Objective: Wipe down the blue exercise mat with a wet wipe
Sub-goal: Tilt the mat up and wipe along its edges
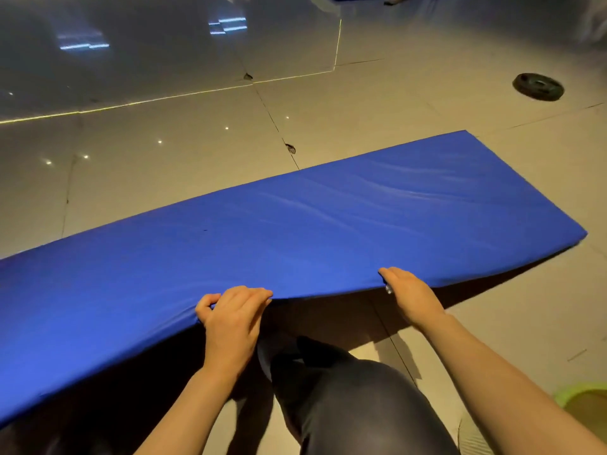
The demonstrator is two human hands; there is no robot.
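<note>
dark-clad knees (345, 389) sit nearest the lens, bent over the tiled floor (164, 159), and both forearms reach forward from them to the near long edge of the blue exercise mat (328, 218). the left hand (230, 313) curls its fingers over that edge and grips it, thumb on top; the right hand (410, 293) grips the same edge a little further along, and something small and pale shows at its fingers, too small to tell whether it is a wipe. the mat lies slantwise across the floor, its near edge lifted off the tiles with shadow beneath, its far side down. no wiping seems under way; this looks like positioning or turning the mat first. the next move likely calls for laying the mat flat, freeing one hand, and bringing a wet wipe onto the surface. a dark weight plate (538, 87) lies well apart, and a green-rimmed object (571, 390) sits at the right.
</note>
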